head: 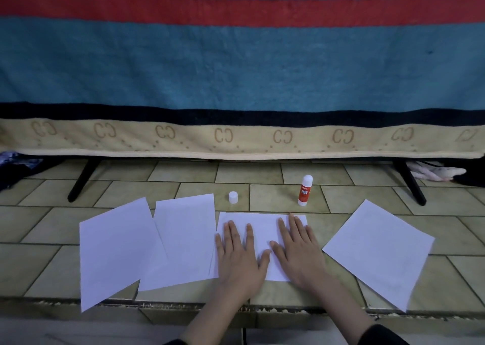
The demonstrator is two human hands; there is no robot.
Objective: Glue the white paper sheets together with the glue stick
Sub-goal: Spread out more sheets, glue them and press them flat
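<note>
Pressing flat with straight fingers, the left hand [240, 255] and right hand [299, 252] are resting on the middle sheet [262, 229], gripping nothing. The glue stick [305, 190] is standing upright just beyond, nearer the right hand.

Left hand [240, 259], right hand [301, 252] flat on middle paper sheet [262, 229].

Greenish tiled surface [183, 172] with a chipped near edge, teal blanket [236, 69] with red stripe and beige monogram border hanging at the far side, two black slanted legs [84, 179] beneath it, crumpled cloth [435, 174] far right
</note>
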